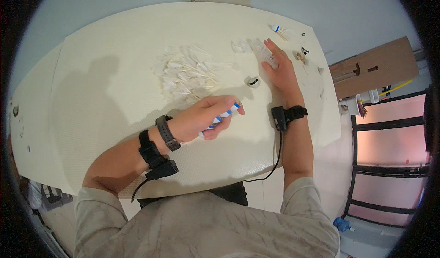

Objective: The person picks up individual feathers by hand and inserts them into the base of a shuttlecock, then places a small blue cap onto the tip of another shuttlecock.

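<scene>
My left hand (206,116) is closed around a row of white shuttlecock corks with blue bands (224,114), low over the table. The fingers and palm hide part of the row. At the far right, my right hand (282,70) has its thumb and fingers around a clear plastic piece (265,54); its exact shape is hard to make out. Another clear plastic piece (241,47) lies just left of it. A small white round piece with a dark top (253,81) sits between my hands. Beyond my left hand spreads a heap of white shuttlecock feathers (190,75).
A shuttlecock with a blue band (278,30) lies at the far right of the white table (114,38). Small bits, among them a tan piece (300,56), lie near the right edge. Past that edge are a brown board (380,65) and a black-framed window (385,148).
</scene>
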Demonstrator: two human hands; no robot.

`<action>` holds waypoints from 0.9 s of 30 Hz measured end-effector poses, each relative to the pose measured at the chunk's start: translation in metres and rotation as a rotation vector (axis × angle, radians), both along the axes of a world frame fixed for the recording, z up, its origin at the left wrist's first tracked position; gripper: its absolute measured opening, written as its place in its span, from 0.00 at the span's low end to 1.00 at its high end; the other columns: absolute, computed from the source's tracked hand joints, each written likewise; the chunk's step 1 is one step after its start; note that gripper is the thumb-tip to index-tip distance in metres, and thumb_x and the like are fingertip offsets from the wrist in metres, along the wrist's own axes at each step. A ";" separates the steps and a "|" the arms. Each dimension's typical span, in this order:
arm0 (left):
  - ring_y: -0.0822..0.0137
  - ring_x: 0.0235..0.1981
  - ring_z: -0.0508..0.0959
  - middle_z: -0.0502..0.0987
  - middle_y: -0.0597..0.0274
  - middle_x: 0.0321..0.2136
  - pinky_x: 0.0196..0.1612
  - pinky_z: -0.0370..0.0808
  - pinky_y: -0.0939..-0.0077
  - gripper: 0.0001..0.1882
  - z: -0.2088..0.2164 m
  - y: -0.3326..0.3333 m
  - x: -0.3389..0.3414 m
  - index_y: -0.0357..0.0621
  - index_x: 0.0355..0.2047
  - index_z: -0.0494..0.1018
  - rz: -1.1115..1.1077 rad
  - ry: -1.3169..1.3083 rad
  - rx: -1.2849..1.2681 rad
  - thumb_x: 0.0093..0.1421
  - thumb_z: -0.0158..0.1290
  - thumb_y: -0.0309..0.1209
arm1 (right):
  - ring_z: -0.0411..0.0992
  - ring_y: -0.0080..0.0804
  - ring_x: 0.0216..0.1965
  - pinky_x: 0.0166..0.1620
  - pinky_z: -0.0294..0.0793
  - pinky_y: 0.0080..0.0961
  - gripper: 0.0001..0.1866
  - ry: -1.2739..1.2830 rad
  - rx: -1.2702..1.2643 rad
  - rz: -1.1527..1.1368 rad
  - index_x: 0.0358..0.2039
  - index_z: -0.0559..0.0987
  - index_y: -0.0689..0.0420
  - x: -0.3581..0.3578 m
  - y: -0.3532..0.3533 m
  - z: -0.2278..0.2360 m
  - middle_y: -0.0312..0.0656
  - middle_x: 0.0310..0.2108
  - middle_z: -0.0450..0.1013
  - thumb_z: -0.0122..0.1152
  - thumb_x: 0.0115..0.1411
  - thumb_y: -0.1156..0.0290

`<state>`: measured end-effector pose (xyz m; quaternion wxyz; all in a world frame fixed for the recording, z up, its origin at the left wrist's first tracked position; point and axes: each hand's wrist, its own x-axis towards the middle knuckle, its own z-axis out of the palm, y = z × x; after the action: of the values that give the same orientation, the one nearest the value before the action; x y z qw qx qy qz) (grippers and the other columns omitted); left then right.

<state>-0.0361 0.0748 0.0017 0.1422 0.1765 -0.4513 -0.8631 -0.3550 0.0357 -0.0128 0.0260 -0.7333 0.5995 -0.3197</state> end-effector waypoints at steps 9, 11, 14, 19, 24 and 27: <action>0.80 0.11 0.58 0.62 0.73 0.15 0.17 0.57 0.83 0.24 -0.001 0.000 0.001 0.41 0.46 0.72 -0.004 0.004 -0.021 0.76 0.39 0.50 | 0.74 0.45 0.56 0.56 0.75 0.36 0.33 -0.113 0.162 -0.087 0.63 0.73 0.49 0.018 0.007 0.019 0.46 0.58 0.74 0.71 0.55 0.74; 0.81 0.11 0.59 0.62 0.73 0.15 0.16 0.57 0.84 0.24 -0.002 0.000 0.000 0.40 0.46 0.72 -0.003 0.007 -0.010 0.76 0.39 0.50 | 0.74 0.45 0.55 0.56 0.75 0.35 0.32 -0.104 0.142 -0.068 0.62 0.74 0.49 0.016 0.006 0.019 0.46 0.57 0.74 0.71 0.55 0.74; 0.81 0.11 0.59 0.62 0.73 0.15 0.16 0.56 0.84 0.24 -0.001 0.000 0.000 0.40 0.47 0.72 -0.003 -0.007 0.005 0.76 0.38 0.50 | 0.74 0.45 0.54 0.55 0.76 0.35 0.30 -0.089 0.110 -0.047 0.60 0.75 0.50 0.012 0.005 0.015 0.46 0.57 0.74 0.70 0.56 0.73; 0.81 0.11 0.59 0.62 0.73 0.15 0.16 0.57 0.84 0.24 0.000 0.000 -0.001 0.40 0.47 0.72 -0.003 -0.007 -0.003 0.76 0.38 0.49 | 0.76 0.46 0.50 0.52 0.76 0.35 0.26 -0.103 0.115 -0.099 0.56 0.76 0.52 0.004 0.000 0.009 0.46 0.54 0.75 0.72 0.56 0.70; 0.81 0.11 0.58 0.62 0.73 0.15 0.16 0.57 0.84 0.24 -0.003 0.000 0.000 0.40 0.46 0.72 -0.003 0.001 -0.010 0.76 0.38 0.50 | 0.76 0.44 0.47 0.51 0.76 0.36 0.26 -0.098 0.250 -0.254 0.56 0.76 0.53 0.013 0.002 0.016 0.45 0.51 0.76 0.72 0.57 0.67; 0.81 0.11 0.58 0.62 0.74 0.15 0.16 0.56 0.84 0.24 -0.003 0.000 0.000 0.40 0.46 0.72 -0.001 0.005 -0.020 0.76 0.38 0.50 | 0.76 0.42 0.46 0.51 0.76 0.34 0.25 -0.093 0.124 -0.169 0.56 0.77 0.50 0.013 0.002 0.011 0.43 0.53 0.75 0.71 0.57 0.66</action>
<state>-0.0365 0.0746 -0.0013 0.1448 0.1728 -0.4597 -0.8590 -0.3421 0.0374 -0.0015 0.0721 -0.6616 0.6758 -0.3168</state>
